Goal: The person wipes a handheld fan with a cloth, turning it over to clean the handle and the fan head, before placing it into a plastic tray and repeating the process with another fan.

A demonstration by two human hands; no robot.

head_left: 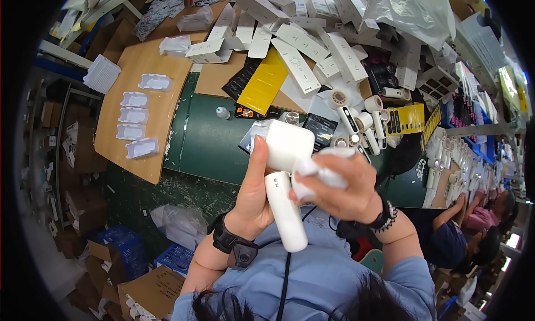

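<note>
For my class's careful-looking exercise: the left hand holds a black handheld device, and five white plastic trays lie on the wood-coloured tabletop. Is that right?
Not quite. The handheld device is white, not black, as the head view shows. The rest stands: the left hand holds it, and five white plastic trays lie on the wood-coloured tabletop.

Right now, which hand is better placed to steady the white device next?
Probably the left hand: it holds the white device, while the right hand grips a blurred, cloth-like white item.

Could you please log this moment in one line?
left hand: holding white device | right hand: holding white wad | wooden tabletop: white trays
</note>
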